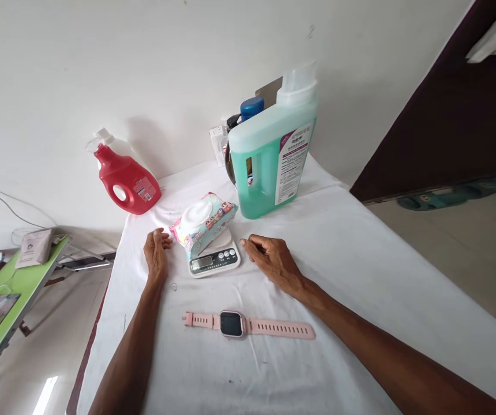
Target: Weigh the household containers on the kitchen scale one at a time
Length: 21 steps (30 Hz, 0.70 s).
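A pack of wet wipes [203,223] with a white lid lies on a small white kitchen scale [215,259] in the middle of the white-covered table [360,259]. My left hand [156,252] rests on the cloth just left of the scale, fingers loosely curled, holding nothing. On the scale's right side my right hand [269,258] lies flat on the cloth, fingers pointing at the scale, not gripping it. A pink smartwatch [247,325] lies stretched out flat nearer to me, between my forearms.
A large green detergent jug [274,155] stands behind the scale, with a blue-capped bottle [252,107] and small boxes behind it. A red detergent bottle [124,178] leans at the back left. A green side table [18,282] with clutter stands to the left. Sandals [429,199] lie on the floor at right.
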Tool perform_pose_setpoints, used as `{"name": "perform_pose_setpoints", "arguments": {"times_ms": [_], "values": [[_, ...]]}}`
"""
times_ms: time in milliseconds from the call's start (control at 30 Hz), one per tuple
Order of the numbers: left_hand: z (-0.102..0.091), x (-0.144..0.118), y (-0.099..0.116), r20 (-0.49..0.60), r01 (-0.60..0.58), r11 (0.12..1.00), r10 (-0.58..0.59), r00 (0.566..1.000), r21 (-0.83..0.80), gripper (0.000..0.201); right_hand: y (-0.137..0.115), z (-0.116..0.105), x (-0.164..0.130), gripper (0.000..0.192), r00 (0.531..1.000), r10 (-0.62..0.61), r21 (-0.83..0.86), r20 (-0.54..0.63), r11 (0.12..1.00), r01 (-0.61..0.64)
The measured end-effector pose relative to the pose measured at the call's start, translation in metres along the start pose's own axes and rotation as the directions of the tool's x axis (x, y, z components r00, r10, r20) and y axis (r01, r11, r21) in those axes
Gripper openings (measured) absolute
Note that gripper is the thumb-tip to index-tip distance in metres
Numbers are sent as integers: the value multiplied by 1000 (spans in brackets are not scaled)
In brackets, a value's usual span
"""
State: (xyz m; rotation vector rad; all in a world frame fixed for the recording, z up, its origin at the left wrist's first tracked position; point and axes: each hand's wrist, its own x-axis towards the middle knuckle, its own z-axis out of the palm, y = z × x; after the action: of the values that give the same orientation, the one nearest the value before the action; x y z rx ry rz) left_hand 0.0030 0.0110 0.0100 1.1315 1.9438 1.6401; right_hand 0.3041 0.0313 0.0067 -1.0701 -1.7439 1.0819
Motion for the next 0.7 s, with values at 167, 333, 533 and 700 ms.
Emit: {"name": "perform_pose_setpoints", "arguments": {"times_ms": [167,333,533,700], "values": [[-1,-1,-10,31,8,998,-6,999,-65,49,4,2,0,52,1000,8,-43,-8,999,-9],[1,-2,-6,29,6,999,-5,1000,-35,49,2,2,-2,51,1000,19,-64,-12,998,-20],[2,-3,-6,20,-4,1000,4,1000,4,52,1,2,-3,52,1000,29,-53,-10,998,-30],[2,-5,-3,29,43,996,-41,999,-84,60,2,2,-2,54,999,32,-45,-9,998,-33]]}}
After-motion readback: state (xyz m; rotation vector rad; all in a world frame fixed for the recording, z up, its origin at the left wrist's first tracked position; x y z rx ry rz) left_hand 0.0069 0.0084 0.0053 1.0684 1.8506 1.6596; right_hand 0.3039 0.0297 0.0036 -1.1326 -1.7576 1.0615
